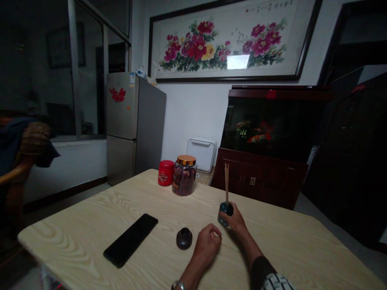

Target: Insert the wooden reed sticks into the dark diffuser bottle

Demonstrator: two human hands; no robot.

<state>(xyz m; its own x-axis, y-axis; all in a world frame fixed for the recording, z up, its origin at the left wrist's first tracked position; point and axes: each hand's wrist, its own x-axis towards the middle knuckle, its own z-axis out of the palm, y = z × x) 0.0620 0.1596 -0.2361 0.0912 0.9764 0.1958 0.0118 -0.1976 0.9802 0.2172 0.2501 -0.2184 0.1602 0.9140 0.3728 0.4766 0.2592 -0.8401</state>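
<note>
My right hand (234,220) is wrapped round a small dark teal bottle (225,209) standing on the pale wooden table (90,225); thin reed sticks (226,183) rise straight up out of the bottle. My left hand (208,241) rests on the table just left of it, fingers curled into a loose fist with nothing visible in it. A small dark round cap (184,238) lies on the table a little to the left of my left hand. A black phone (131,239) lies flat further left.
At the table's far edge stand a glass jar with a copper lid (184,175) and a red tin (166,172). Behind are a grey fridge (134,125), a dark fish tank cabinet (266,141), a large flower painting (229,40) and a chair at left (18,161).
</note>
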